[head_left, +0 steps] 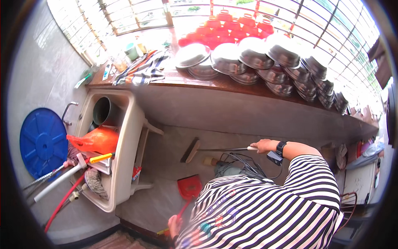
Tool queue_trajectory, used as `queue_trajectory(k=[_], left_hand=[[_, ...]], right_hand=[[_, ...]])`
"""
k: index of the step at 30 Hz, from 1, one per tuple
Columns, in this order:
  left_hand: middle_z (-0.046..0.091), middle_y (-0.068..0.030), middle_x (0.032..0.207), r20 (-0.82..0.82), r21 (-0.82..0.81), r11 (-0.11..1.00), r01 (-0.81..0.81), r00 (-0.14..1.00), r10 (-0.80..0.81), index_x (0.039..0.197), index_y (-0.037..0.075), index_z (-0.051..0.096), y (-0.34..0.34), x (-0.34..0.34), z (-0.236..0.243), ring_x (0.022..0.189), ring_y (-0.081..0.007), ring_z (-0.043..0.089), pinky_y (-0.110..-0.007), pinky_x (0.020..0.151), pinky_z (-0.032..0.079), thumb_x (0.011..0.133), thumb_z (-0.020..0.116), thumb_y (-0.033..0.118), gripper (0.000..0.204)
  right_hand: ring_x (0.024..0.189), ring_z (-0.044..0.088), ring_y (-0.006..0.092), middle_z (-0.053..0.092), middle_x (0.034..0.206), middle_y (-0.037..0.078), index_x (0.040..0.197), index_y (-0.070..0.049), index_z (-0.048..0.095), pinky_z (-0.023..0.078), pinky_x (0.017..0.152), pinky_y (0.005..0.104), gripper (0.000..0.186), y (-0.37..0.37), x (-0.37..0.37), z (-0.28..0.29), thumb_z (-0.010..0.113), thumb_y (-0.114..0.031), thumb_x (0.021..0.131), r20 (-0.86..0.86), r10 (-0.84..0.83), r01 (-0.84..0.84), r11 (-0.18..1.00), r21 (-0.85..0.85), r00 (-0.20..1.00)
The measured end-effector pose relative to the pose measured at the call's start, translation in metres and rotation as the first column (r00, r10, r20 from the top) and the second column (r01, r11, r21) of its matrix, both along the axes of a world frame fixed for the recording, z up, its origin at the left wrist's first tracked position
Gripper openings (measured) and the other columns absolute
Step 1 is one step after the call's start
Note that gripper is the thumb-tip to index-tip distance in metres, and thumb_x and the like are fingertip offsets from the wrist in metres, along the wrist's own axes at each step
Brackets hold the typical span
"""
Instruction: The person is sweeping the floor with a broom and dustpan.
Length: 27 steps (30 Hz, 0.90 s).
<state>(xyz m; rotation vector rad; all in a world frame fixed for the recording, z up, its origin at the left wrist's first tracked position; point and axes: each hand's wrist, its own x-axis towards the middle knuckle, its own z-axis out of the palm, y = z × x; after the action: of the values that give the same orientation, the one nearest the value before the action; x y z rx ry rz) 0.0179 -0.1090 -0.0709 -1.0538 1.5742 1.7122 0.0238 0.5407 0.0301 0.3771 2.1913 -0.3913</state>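
My right hand (263, 145) is closed around the pale end of a broom handle (226, 149). The handle runs left, low over the grey floor, to the broom head (191, 150), with its dark bristles facing the sink side. Nearer to me, my left hand (175, 226) grips the red handle of a dustpan (189, 186). The pan lies toward the far side of that hand, apart from the broom head. A dark watch (281, 148) is on my right wrist.
A beige washing sink (129, 137) on legs stands at left, holding an orange bag (99, 140) and a dark bucket (103, 109). Stacked metal bowls (255, 56) and red bowls (224, 29) line the ledge. Grey cables (244, 164) lie near the broom handle. A blue lid (44, 137) leans far left.
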Motion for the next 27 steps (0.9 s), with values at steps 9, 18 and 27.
queue_trajectory(k=[9, 18, 27], left_hand=[[0.064, -0.013, 0.088, 0.019, -0.05, 0.952, 0.301, 0.954, -0.3, 0.101, -0.005, 0.059, -0.043, -0.01, -0.089, 0.078, -0.0211, 0.062, -0.033, 0.067, 0.052, 0.084, 0.06, 0.016, 0.027], [0.063, -0.0136, 0.085, 0.039, -0.239, 0.788, 0.567, 0.817, -0.576, 0.095, -0.005, 0.06, -0.028, -0.015, -0.067, 0.08, -0.0216, 0.062, -0.033, 0.07, 0.051, 0.083, 0.057, 0.014, 0.023], [0.06, -0.0123, 0.08, 0.167, -0.177, 0.883, 0.434, 0.898, -0.407, 0.083, -0.004, 0.059, -0.022, 0.012, -0.053, 0.07, -0.0207, 0.059, -0.034, 0.062, 0.051, 0.082, 0.053, 0.013, 0.018]], right_hand=[[0.087, 0.062, 0.0335, 0.065, 0.095, 0.015, 0.122, -0.019, 0.051, 0.048, 0.074, 0.0445, 0.043, -0.01, -0.004, 0.016, 0.051, -0.016, 0.08, -0.149, 0.04, -0.04, 0.999, 0.003, 0.988], [0.08, 0.063, 0.0351, 0.065, 0.086, 0.017, 0.11, -0.011, 0.057, 0.048, 0.067, 0.0457, 0.033, -0.017, -0.067, 0.004, 0.051, -0.013, 0.078, -0.235, 0.178, -0.196, 0.979, -0.052, 0.956], [0.091, 0.063, 0.0345, 0.065, 0.097, 0.019, 0.102, -0.008, 0.064, 0.049, 0.078, 0.0448, 0.03, -0.101, -0.204, -0.044, 0.047, -0.028, 0.088, -0.309, 0.156, -0.206, 0.969, -0.134, 0.938]])
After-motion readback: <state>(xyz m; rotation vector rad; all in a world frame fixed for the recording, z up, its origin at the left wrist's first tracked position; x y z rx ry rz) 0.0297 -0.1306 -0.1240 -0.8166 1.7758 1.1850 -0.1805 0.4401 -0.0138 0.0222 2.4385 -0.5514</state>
